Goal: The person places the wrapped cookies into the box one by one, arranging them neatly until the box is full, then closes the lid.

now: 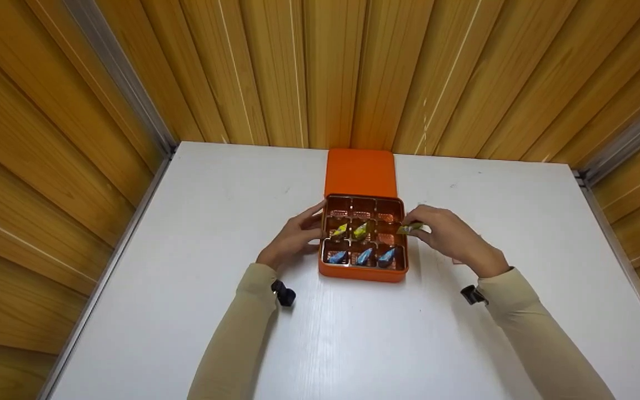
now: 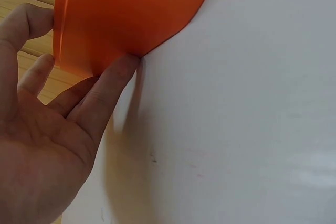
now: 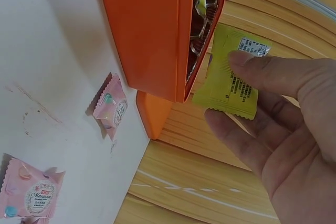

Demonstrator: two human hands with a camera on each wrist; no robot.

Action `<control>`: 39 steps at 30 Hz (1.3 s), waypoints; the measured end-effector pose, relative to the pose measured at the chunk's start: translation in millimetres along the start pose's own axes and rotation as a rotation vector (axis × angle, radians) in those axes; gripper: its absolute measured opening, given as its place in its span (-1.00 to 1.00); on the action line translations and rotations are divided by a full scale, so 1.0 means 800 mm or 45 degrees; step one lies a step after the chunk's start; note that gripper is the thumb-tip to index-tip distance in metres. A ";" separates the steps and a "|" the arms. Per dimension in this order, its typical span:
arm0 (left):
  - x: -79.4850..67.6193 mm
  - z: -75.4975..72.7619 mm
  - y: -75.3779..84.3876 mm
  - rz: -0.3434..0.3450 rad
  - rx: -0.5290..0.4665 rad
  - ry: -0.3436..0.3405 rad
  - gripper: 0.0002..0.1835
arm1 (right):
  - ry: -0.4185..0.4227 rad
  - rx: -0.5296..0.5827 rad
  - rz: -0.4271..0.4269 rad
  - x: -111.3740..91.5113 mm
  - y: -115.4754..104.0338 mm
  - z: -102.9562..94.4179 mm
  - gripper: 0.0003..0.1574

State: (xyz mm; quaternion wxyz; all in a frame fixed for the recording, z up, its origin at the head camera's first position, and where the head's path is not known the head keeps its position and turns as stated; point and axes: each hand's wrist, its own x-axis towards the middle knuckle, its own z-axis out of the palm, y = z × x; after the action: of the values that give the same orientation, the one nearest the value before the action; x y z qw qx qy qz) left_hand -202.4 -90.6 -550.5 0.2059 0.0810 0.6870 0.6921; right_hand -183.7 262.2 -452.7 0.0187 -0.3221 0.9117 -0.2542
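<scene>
An orange box (image 1: 363, 272) with a divided tray inside stands on the white table. Three blue-wrapped packets (image 1: 364, 256) lie in its front row. Two yellow-wrapped packets (image 1: 360, 230) lie in the left and middle compartments of the middle row. My left hand (image 1: 293, 239) rests on the box's left side, its fingers fairly straight against the wall in the left wrist view. Between thumb and fingers, my right hand (image 1: 453, 236) pinches a yellow snack packet (image 3: 226, 77) at the box's right rim, beside the middle row.
Behind the box lies an orange lid (image 1: 360, 171), reaching to the wood-patterned wall (image 1: 331, 72). Pink-wrapped packets (image 3: 34, 190) lie on the table (image 1: 198, 239) to the right of the box, one (image 3: 111, 106) close to its side. Dark wrist cameras sit at both cuffs.
</scene>
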 end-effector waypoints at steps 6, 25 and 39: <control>0.000 0.001 0.000 -0.023 0.018 0.019 -0.14 | -0.030 -0.033 -0.031 0.006 -0.002 0.003 -0.68; 0.000 0.001 0.000 0.000 0.073 0.013 -0.16 | -0.097 -0.076 -0.126 0.022 -0.004 0.010 -0.67; 0.000 0.000 -0.001 -0.021 0.080 0.020 -0.17 | -0.157 -0.068 -0.093 0.030 -0.006 0.019 -0.68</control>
State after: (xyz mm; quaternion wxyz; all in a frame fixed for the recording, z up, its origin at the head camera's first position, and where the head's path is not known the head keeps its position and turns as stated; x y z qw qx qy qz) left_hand -202.2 -90.4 -551.2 0.2034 0.0764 0.7108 0.6690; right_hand -197.1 237.9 -460.7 0.0570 -0.3705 0.9030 -0.2099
